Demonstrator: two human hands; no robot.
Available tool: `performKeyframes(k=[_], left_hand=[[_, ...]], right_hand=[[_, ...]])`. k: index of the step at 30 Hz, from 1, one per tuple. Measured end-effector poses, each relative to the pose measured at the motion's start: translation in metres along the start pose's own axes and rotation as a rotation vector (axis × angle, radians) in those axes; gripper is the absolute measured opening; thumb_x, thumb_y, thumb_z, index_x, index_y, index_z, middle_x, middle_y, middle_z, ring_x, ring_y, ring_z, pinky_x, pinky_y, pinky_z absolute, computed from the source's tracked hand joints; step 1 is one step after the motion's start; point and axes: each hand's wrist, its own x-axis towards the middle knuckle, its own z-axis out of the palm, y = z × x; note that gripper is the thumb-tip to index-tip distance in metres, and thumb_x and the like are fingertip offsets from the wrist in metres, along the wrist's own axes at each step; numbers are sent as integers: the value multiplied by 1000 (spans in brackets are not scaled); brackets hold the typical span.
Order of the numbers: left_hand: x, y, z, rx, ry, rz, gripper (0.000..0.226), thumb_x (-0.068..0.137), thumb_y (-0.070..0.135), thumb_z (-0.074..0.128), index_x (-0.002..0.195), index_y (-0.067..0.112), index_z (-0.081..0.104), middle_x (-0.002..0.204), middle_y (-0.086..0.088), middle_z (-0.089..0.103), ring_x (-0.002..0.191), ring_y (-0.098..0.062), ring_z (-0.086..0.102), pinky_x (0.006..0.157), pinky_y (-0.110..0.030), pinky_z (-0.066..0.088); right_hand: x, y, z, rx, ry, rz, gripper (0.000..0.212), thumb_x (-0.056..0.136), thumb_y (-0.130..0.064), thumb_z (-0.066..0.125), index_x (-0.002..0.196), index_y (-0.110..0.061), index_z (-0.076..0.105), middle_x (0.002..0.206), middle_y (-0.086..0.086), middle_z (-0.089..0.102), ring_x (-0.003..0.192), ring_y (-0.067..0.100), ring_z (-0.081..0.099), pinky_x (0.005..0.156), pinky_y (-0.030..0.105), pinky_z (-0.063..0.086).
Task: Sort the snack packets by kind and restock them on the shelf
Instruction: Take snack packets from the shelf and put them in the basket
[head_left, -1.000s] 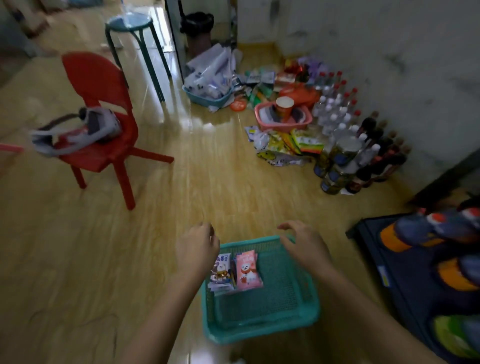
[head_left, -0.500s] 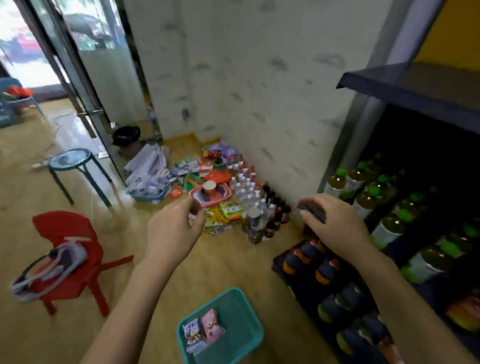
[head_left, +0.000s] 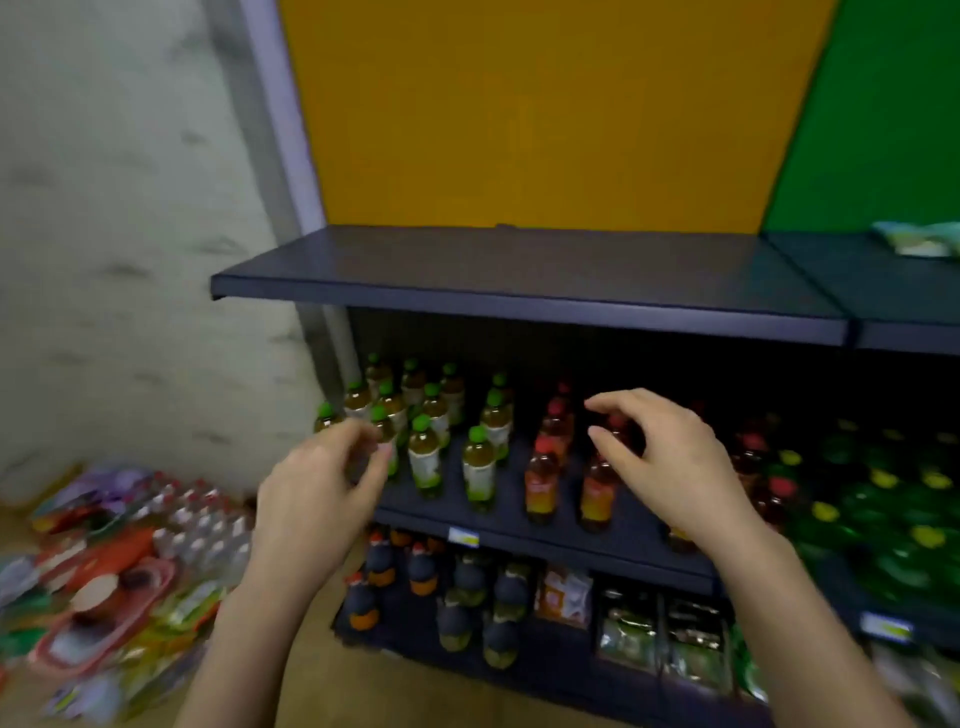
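A dark shelf unit fills the view; its top shelf (head_left: 519, 275) lies bare in front of an orange back panel. My left hand (head_left: 317, 499) and my right hand (head_left: 670, 462) hover side by side in front of the middle shelf, fingers loosely curled, nothing in either. A pale green snack packet (head_left: 919, 239) lies on the top shelf at the far right. Several snack packets (head_left: 654, 639) stand on the bottom shelf below my right arm. The teal basket is out of view.
Green-capped bottles (head_left: 426, 441) and red-capped bottles (head_left: 543, 473) crowd the middle shelf, green bottles (head_left: 898, 525) to the right. Dark bottles (head_left: 467, 597) stand on the bottom shelf. A blurred heap of packets, small bottles and a red tray (head_left: 98, 587) covers the floor at left.
The view has swung up from the floor and teal basket to the shelf unit. Both hands rose from the basket's rim to middle-shelf height. The basket and red chair left the view.
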Motion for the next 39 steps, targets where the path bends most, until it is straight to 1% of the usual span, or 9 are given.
performKeyframes(k=[4, 8, 14, 16, 20, 22, 34, 37, 39], left_hand=[[29, 96, 41, -134, -88, 193, 31, 82, 45, 49, 94, 22, 64, 85, 9, 66, 81, -17, 65, 68, -35, 54], [40, 198, 84, -219, -132, 329, 18, 87, 37, 58, 98, 24, 64, 88, 10, 66, 82, -15, 64, 70, -33, 53], [35, 332, 144, -339, -158, 416, 16, 87, 38, 58, 99, 29, 62, 86, 17, 62, 80, -8, 61, 70, -29, 51], [33, 362, 162, -370, -147, 407, 14, 86, 38, 58, 97, 29, 62, 85, 16, 62, 77, -8, 61, 67, -28, 50], [43, 407, 188, -400, -131, 372, 15, 85, 38, 59, 95, 28, 63, 84, 15, 63, 75, -10, 61, 66, -30, 49], [54, 424, 198, -374, -120, 369, 15, 86, 38, 58, 96, 27, 63, 86, 14, 64, 72, -11, 58, 65, -29, 46], [173, 506, 272, -216, -116, 402, 20, 89, 38, 55, 101, 22, 62, 98, 7, 65, 92, -21, 61, 75, -33, 47], [210, 532, 290, -143, -140, 432, 23, 90, 40, 53, 103, 21, 60, 102, 5, 65, 99, -22, 59, 76, -33, 45], [231, 550, 303, -82, -177, 452, 25, 90, 40, 52, 104, 21, 60, 105, 3, 65, 101, -24, 58, 78, -33, 45]], right_hand=[[-32, 73, -73, -57, 184, 157, 26, 89, -32, 55, 114, -30, 60, 113, -13, 62, 101, 12, 58, 82, 35, 50], [-71, 145, -139, -123, 319, 295, 22, 87, -28, 60, 108, -27, 64, 105, -10, 64, 79, 12, 56, 75, 33, 48], [-118, 242, -223, -228, 371, 436, 19, 86, -28, 61, 104, -28, 65, 97, -14, 62, 94, 15, 62, 75, 32, 49], [-122, 270, -242, -225, 386, 448, 18, 86, -30, 59, 103, -30, 65, 97, -16, 62, 91, 15, 64, 72, 34, 51], [-104, 315, -270, -215, 411, 416, 17, 84, -32, 59, 100, -33, 65, 97, -18, 62, 97, 13, 62, 81, 40, 52], [-86, 332, -279, -203, 413, 395, 16, 85, -32, 59, 100, -32, 65, 95, -19, 61, 98, 11, 61, 83, 38, 51], [48, 426, -299, -170, 259, 361, 21, 90, -37, 52, 109, -33, 61, 114, -12, 62, 109, 14, 56, 84, 34, 45], [84, 450, -303, -199, 193, 397, 32, 88, -47, 53, 113, -27, 60, 117, -7, 62, 111, 17, 57, 86, 35, 46], [106, 462, -304, -209, 131, 452, 41, 84, -59, 51, 100, -23, 58, 108, 0, 61, 101, 22, 56, 78, 34, 44]])
